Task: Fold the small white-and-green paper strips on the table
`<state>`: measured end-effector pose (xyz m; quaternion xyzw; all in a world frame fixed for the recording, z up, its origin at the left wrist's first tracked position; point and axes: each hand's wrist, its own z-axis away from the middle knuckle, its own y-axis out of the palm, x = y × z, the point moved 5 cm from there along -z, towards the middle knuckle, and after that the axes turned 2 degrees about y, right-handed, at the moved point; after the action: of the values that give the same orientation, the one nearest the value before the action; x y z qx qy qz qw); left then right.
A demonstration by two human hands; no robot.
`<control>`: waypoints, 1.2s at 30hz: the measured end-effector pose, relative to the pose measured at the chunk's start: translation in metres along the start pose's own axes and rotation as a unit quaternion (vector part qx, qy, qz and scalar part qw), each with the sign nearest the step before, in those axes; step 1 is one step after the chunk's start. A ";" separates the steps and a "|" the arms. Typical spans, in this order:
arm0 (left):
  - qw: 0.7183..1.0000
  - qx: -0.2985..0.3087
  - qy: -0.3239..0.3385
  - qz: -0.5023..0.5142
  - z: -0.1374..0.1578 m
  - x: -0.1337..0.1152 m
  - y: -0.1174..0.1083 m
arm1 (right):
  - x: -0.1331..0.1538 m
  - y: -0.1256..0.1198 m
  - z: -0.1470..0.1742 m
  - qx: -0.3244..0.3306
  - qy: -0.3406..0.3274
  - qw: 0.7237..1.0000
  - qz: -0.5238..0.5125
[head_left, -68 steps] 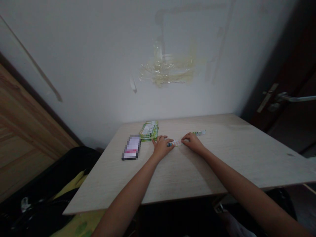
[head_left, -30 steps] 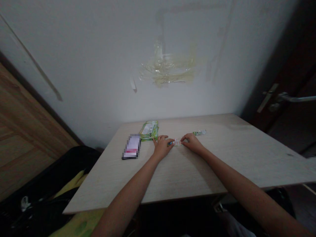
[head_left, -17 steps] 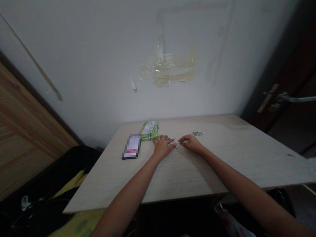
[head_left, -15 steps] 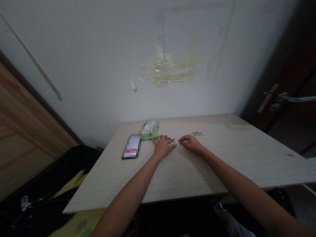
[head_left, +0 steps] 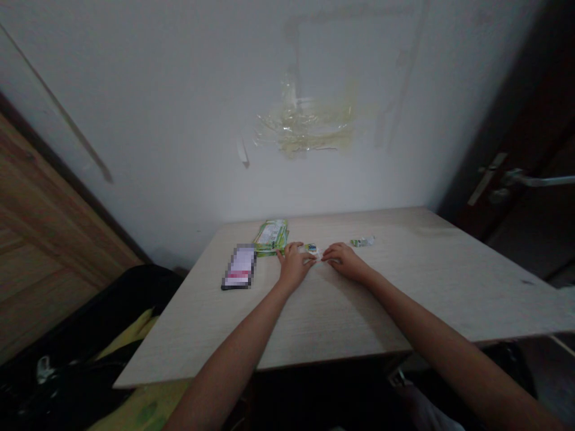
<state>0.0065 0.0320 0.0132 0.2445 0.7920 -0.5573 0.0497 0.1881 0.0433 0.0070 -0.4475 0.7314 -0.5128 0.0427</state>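
Observation:
Between my hands lies a small green-and-white packet [head_left: 311, 248], narrow and shiny like plastic, low over the tabletop. My left hand [head_left: 293, 263] grips its left side, thumb toward the right and fingers bent over it. At the packet's right end, my right hand [head_left: 344, 260] pinches the clear or whitish edge with thumb and fingertips. The fingers partly cover the packet, and its print is too small to read. Just left of my left hand is a stack of flat green packets [head_left: 272, 234].
A phone [head_left: 239, 267] with a blurred screen lies at the left of the pale wooden table [head_left: 341, 323]. A small folded green-and-white packet [head_left: 363, 242] rests at the back right. The wall [head_left: 179, 131] with peeling tape stands behind; a dark door [head_left: 530, 197] is on the right.
My right hand has moved slightly left, and its fingers have closed in on the packet's end. More of the packet's printed face now shows between my hands.

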 end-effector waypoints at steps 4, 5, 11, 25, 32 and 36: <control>1.000 0.021 0.006 -0.010 0.001 0.000 0.001 | 0.002 0.000 -0.001 0.016 -0.003 0.999 0.045; 1.000 0.027 0.008 -0.011 0.001 0.000 0.001 | 0.002 0.000 -0.001 0.017 -0.001 0.998 0.055; 0.999 0.032 0.035 0.005 0.000 -0.003 0.000 | 0.004 0.002 -0.001 0.033 0.005 0.996 0.080; 0.998 0.050 0.030 0.011 0.000 -0.003 -0.006 | 0.011 0.000 0.001 0.054 0.003 0.998 0.023; 0.997 0.044 0.066 0.016 0.000 -0.010 -0.003 | 0.010 0.000 -0.001 0.040 0.014 0.999 -0.023; 0.997 0.044 0.071 0.007 0.001 -0.012 -0.002 | 0.009 0.000 -0.001 0.029 0.023 0.999 -0.031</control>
<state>0.0157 0.0270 0.0189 0.2904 0.7665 -0.5726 -0.0134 0.1829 0.0376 0.0110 -0.4565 0.7026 -0.5453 0.0225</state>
